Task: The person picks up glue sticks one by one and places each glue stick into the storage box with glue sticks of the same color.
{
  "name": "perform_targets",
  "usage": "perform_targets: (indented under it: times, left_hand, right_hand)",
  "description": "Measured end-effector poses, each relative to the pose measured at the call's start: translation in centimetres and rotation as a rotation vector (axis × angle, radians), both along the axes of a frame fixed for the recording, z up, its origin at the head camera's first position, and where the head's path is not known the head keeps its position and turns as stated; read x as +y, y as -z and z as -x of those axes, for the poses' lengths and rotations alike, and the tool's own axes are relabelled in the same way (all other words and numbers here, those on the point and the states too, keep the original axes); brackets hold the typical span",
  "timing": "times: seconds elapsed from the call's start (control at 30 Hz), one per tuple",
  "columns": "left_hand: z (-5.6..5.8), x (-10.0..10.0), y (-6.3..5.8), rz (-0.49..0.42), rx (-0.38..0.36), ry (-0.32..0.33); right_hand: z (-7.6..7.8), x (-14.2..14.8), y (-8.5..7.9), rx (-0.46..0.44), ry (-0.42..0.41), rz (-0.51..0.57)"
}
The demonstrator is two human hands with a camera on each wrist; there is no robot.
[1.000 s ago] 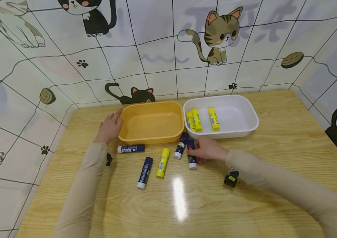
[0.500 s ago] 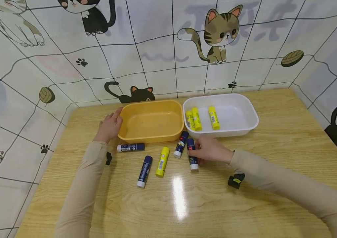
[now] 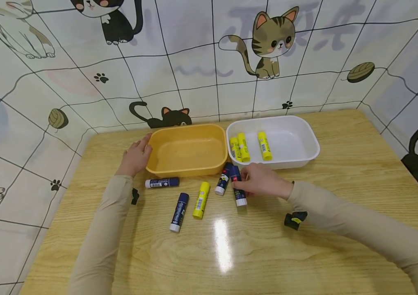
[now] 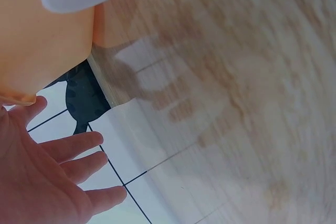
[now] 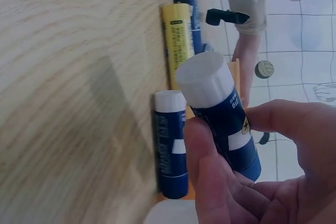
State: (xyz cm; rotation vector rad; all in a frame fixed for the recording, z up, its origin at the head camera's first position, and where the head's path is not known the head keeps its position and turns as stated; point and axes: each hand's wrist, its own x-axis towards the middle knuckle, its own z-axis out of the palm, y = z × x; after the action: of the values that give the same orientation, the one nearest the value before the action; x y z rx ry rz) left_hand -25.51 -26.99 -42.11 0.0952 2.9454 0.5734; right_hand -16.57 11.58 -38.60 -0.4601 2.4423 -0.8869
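My right hand [image 3: 264, 180] pinches a dark blue glue stick [image 5: 226, 114] with a white end, between thumb and fingers. In the right wrist view it tilts above the wooden table. Beside it on the table lies a second blue glue stick [image 3: 223, 179], near the white tub's corner. My left hand [image 3: 135, 157] rests at the left end of the yellow tub [image 3: 186, 172]. In the left wrist view its fingers [image 4: 73, 148] are spread, one touching the tub's rim. Nothing is held in that hand.
The white tub [image 3: 293, 151] holds several yellow glue sticks [image 3: 264, 146] and stands right of the yellow tub. On the table lie a yellow glue stick [image 3: 201, 200] and two more blue glue sticks, one upright in view [image 3: 179, 212], one crosswise [image 3: 162, 182]. A cat-patterned cloth [image 3: 194, 61] hangs behind.
My right hand has raised the blue glue stick off the table and moved it slightly toward the tubs. The left hand stays at the yellow tub.
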Motion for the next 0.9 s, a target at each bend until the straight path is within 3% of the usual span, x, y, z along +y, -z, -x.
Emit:
perform_targets:
  times: [0.6,0.9]
  left_hand:
    - [0.1,-0.2,0.2,-0.004,-0.004,0.001]
    - [0.1,-0.1,0.2,-0.002,0.004,-0.001]
  right_hand:
    - [0.7,-1.6,-2.2,0.163,-0.046,-0.006]
    - [1.7,-2.8,-2.6,0.192,-0.057,0.015]
